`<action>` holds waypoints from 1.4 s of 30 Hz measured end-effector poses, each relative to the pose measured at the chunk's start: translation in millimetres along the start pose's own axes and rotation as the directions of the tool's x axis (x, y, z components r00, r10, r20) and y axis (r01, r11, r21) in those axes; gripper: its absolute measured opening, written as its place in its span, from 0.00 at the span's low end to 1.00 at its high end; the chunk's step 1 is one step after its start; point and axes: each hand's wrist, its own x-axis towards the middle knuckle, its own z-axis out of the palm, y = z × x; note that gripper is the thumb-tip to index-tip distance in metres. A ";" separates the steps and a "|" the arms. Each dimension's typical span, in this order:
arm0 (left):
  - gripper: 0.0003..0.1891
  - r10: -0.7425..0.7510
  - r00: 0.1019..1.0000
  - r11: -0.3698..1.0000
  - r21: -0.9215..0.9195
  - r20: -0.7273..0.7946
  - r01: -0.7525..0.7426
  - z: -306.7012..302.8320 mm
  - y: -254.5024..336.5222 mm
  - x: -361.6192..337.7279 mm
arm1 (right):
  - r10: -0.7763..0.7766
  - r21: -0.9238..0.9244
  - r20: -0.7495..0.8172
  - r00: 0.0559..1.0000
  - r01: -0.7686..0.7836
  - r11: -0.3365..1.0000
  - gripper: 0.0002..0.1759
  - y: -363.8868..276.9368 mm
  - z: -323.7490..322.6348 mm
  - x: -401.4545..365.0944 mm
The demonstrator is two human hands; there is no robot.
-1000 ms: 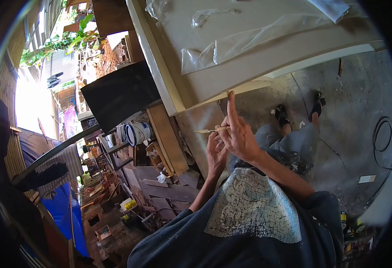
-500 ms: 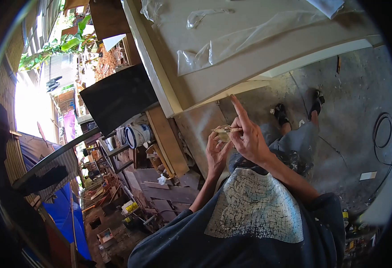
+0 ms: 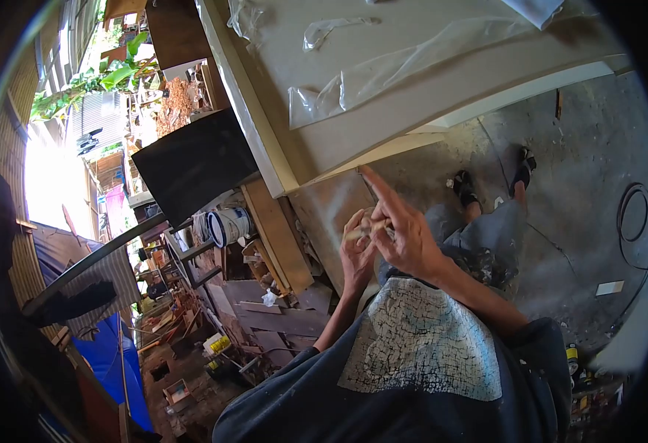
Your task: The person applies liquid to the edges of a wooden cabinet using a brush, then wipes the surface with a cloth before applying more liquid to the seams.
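Note:
My left hand [image 3: 356, 255] and my right hand [image 3: 410, 240] meet in front of my chest. Between their fingertips is a small yellowish-tan object [image 3: 358, 232], mostly covered by the fingers, so its kind does not show. The left fingers are curled around it. On the right, thumb and fingers are pinched together at its other side, while the index finger points out straight towards the panel. Just beyond the hands is the corner of a large pale panel with a raised rim [image 3: 383, 140].
Clear plastic film [image 3: 405, 81] lies on the panel. A white bucket [image 3: 228, 226], a wooden board [image 3: 276, 236] and a black sheet [image 3: 194, 166] are at the left. On the concrete floor are a coiled cable [image 3: 634, 214] and a small white piece [image 3: 609, 288].
The right hand's extended finger has swung left and down, and both hands have closed further over the small tan object, which showed more plainly before. The view has shifted slightly.

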 end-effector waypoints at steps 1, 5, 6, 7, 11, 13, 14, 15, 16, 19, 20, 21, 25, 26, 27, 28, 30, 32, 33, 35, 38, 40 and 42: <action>0.36 0.000 1.000 1.000 0.003 -0.002 0.000 0.0 0.9 -0.5 | -0.038 -0.022 0.010 0.999 0.038 0.999 0.49 -2.3 -0.1 -2.5; 0.36 -0.012 1.000 0.999 -0.032 -0.003 0.012 1.1 3.6 -0.3 | -0.044 -0.108 0.077 0.996 0.052 0.993 0.48 0.9 -9.5 -16.8; 0.36 -0.019 1.000 0.999 -0.051 -0.002 0.019 0.8 3.6 -0.1 | -0.031 -0.135 0.076 0.997 0.042 0.990 0.48 9.6 -11.2 -22.5; 0.36 -0.002 1.000 0.999 -0.035 -0.007 0.002 1.2 5.2 0.0 | -0.009 -0.172 0.070 0.997 0.021 0.985 0.47 16.9 -15.7 -27.6; 0.35 0.001 1.000 0.999 -0.034 -0.029 -0.002 5.6 10.7 1.7 | 0.047 -0.320 -0.016 0.999 -0.050 0.946 0.31 32.4 -39.3 -38.5; 0.34 -0.005 0.999 0.999 -0.048 -0.038 0.003 4.9 6.7 2.8 | 0.089 -0.444 -0.029 0.996 -0.093 0.891 0.28 45.3 -54.5 -44.4; 0.35 0.004 0.999 0.999 -0.046 -0.039 -0.006 4.7 5.4 4.1 | 0.108 -0.503 -0.040 0.993 -0.113 0.857 0.26 45.3 -59.4 -42.6; 0.35 0.014 0.999 0.999 -0.045 -0.040 -0.016 4.9 5.0 5.4 | 0.135 -0.552 -0.040 0.990 -0.135 0.823 0.20 42.5 -65.2 -43.2; 0.35 0.013 0.999 0.999 -0.048 -0.039 -0.015 5.2 5.2 6.2 | 0.145 -0.567 -0.018 0.989 -0.130 0.813 0.19 39.3 -69.9 -42.6; 0.35 0.027 0.999 0.998 -0.046 -0.044 -0.029 5.8 11.6 8.5 | 0.127 -0.593 0.039 0.991 -0.079 0.802 0.18 38.9 -81.0 -45.0; 0.35 0.042 0.998 0.998 -0.040 -0.046 -0.044 6.0 13.1 9.3 | 0.089 -0.589 0.050 0.995 -0.043 0.807 0.18 40.7 -84.2 -47.2; 0.35 0.056 0.997 0.998 -0.033 -0.048 -0.058 6.5 14.4 10.2 | 0.053 -0.584 0.060 0.997 -0.008 0.811 0.18 42.1 -87.0 -49.0; 0.35 0.081 0.996 0.996 -0.037 -0.048 -0.083 9.0 20.2 13.1 | 0.212 -0.420 0.039 0.976 -0.176 0.890 0.19 29.7 -94.7 -48.7; 0.35 0.083 0.995 0.995 -0.046 -0.049 -0.085 11.7 23.0 13.5 | 0.363 -0.293 0.023 0.932 -0.341 0.893 0.18 16.2 -95.8 -44.2; 0.35 0.084 0.995 0.995 -0.054 -0.049 -0.086 13.8 26.2 14.1 | 0.505 -0.160 0.027 0.862 -0.495 0.854 0.18 7.9 -97.0 -41.3; 0.35 0.079 0.996 0.995 -0.062 -0.047 -0.082 16.0 31.1 11.6 | 0.493 -0.147 0.046 0.869 -0.482 0.864 0.18 2.7 -99.3 -42.7; 0.35 0.069 0.997 0.994 -0.077 -0.040 -0.072 18.7 36.8 10.8 | 0.469 -0.122 0.081 0.879 -0.458 0.880 0.19 -2.1 -102.8 -44.0; 0.35 0.080 0.996 0.994 -0.067 -0.037 -0.082 17.9 33.2 16.9 | 0.393 -0.139 0.079 0.916 -0.380 0.915 0.18 -2.4 -101.8 -40.5; 0.35 0.087 0.996 0.994 -0.064 -0.037 -0.090 17.9 33.1 17.8 | 0.352 -0.148 0.081 0.933 -0.338 0.929 0.18 -4.6 -101.5 -39.1; 0.35 0.083 0.996 0.994 -0.064 -0.042 -0.086 17.4 34.4 20.1 | 0.252 -0.171 0.119 0.961 -0.230 0.958 0.15 -4.3 -100.5 -35.1; 0.35 0.101 0.993 0.993 -0.059 -0.059 -0.104 15.5 36.9 21.6 | 0.202 -0.165 0.154 0.967 -0.176 0.970 0.12 -7.8 -97.1 -28.5; 0.35 0.122 0.990 0.991 -0.049 -0.067 -0.126 13.7 37.3 22.4 | 0.179 -0.181 0.169 0.969 -0.148 0.972 0.12 -11.2 -95.7 -24.4; 0.35 0.145 0.987 0.988 -0.033 -0.071 -0.148 12.5 36.6 24.1 | 0.133 -0.228 0.186 0.973 -0.089 0.970 0.13 -13.6 -97.0 -18.5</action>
